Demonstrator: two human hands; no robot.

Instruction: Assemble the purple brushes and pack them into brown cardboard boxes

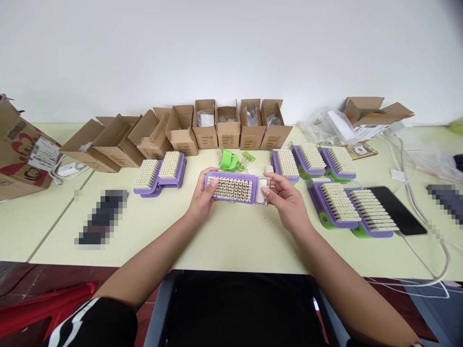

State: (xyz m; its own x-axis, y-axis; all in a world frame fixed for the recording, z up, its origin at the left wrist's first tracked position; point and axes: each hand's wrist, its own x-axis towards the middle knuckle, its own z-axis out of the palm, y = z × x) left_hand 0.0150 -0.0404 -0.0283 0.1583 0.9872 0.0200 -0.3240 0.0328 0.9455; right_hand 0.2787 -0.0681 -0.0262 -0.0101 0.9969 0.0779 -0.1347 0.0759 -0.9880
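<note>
We hold the purple brush (230, 188) between both hands, over the middle of the table (238, 246), with its pale bristles facing up. Our left hand (202, 198) closes around one end, thumb pressed on the bristles, and our right hand (285, 196) pinches the clear cap (262, 191) at the other end, thumb in front and fingers behind; a white piece shows through the plastic. Just beyond the brush we see a bright green part (228, 160), with some green springy bits (239, 166) beside it. To our left, two more purple brushes (170, 165) sit close together, bristles up. To our right are five others: three in a back group (312, 157) and two in a front pair (340, 202), some with green undersides showing. A black tablet (397, 210) lies right by that pair. Behind all this, eight small open cardboard boxes (228, 134) stand in a row near the wall (231, 48), several with clear bags inside. Farther left we have a large printed carton (22, 154), a white charger (68, 168) and a dark, pixelated object (103, 217); farther right, crumpled plastic (321, 126), an open carton (376, 115) and white cables (410, 193).
</note>
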